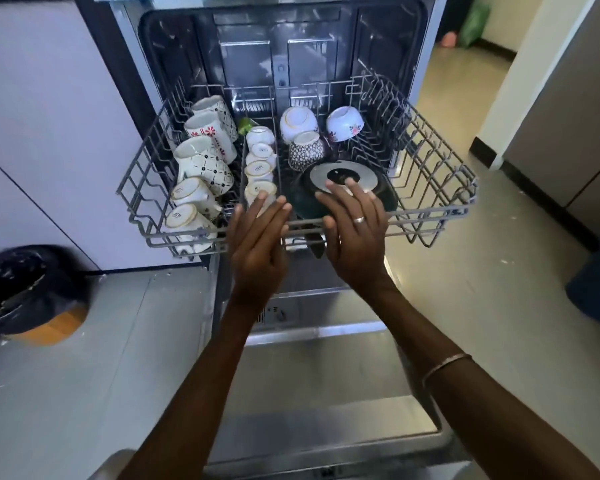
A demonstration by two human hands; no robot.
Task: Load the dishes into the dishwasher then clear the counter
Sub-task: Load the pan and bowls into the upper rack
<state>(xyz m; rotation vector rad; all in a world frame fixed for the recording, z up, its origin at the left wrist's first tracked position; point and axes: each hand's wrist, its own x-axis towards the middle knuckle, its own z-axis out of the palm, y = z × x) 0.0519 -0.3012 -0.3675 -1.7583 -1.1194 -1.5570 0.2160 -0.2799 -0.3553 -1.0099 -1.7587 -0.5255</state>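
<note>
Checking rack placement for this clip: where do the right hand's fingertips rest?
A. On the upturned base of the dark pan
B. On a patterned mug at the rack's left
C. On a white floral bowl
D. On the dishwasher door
A: the right hand lays straight fingers on the dark pan, on its grey upturned base, in the rack.

A home kitchen: an open dishwasher (281, 46) with its rack (430, 188) of mugs (205, 157) and bowls (298, 124) just beyond the hands, pale cabinets (49, 116) to their left.
</note>
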